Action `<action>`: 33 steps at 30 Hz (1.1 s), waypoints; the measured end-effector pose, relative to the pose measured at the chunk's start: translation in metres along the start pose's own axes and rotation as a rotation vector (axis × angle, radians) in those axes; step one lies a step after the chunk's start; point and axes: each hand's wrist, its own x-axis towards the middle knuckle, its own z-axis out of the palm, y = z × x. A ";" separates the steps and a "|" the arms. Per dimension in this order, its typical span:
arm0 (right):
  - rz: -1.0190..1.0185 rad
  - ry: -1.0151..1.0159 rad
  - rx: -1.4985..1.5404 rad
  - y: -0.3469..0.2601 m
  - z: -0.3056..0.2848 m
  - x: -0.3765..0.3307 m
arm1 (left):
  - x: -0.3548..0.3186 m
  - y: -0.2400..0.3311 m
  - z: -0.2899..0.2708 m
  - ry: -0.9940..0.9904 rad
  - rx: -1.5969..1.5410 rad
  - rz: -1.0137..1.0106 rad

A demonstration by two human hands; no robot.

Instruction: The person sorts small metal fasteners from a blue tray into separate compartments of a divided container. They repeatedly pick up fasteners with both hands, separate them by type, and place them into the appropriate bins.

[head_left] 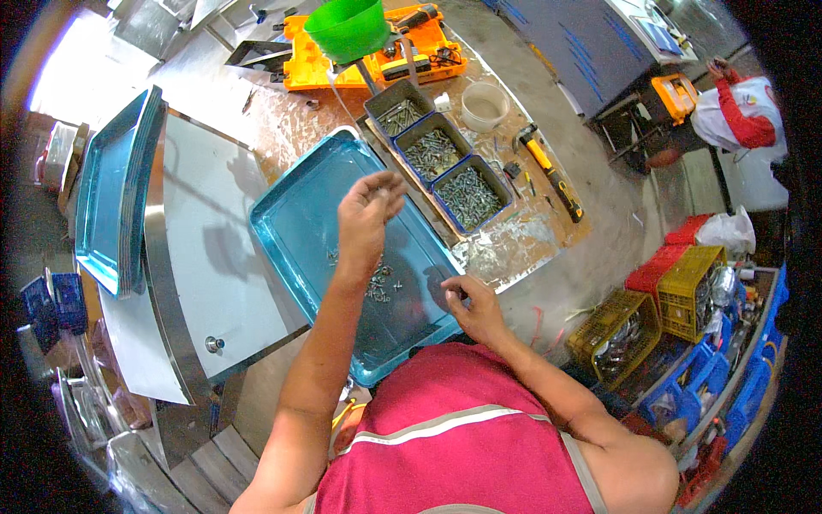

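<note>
A blue tray [295,248] lies before me with a loose pile of small metal screws [377,284] on its bottom. Over the tray's far part is my left hand [370,206], its fingers curled in; whatever they hold, if anything, does not show. My right hand [475,310] hovers by the tray's right edge, thumb and fingers pinched together, the contents too small to make out. Beyond the tray stand three dark bins in a row: a near bin [470,194] and a middle bin [431,154] full of small screws, and a far bin [398,117] with longer ones.
A green bowl [347,30] rises above an orange tool case [312,64]. A white tub [485,106] and a yellow-black tool [552,176] sit on the worn board. Stacked blue trays [120,193] stand left, yellow crates [615,338] right. Another person [741,111] is at the far right.
</note>
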 end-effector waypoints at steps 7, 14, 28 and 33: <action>0.040 -0.005 -0.043 -0.002 -0.006 -0.003 | 0.047 0.012 0.042 0.040 0.542 0.691; 0.044 -0.010 -0.046 0.010 0.005 -0.004 | 0.072 -0.009 0.012 -0.165 0.983 0.841; -0.157 -0.307 -0.314 0.082 0.133 0.070 | -0.138 -0.172 -0.167 0.310 0.923 -0.102; -0.235 -0.375 -0.506 0.082 0.158 0.078 | -0.131 -0.195 -0.156 0.326 1.056 0.064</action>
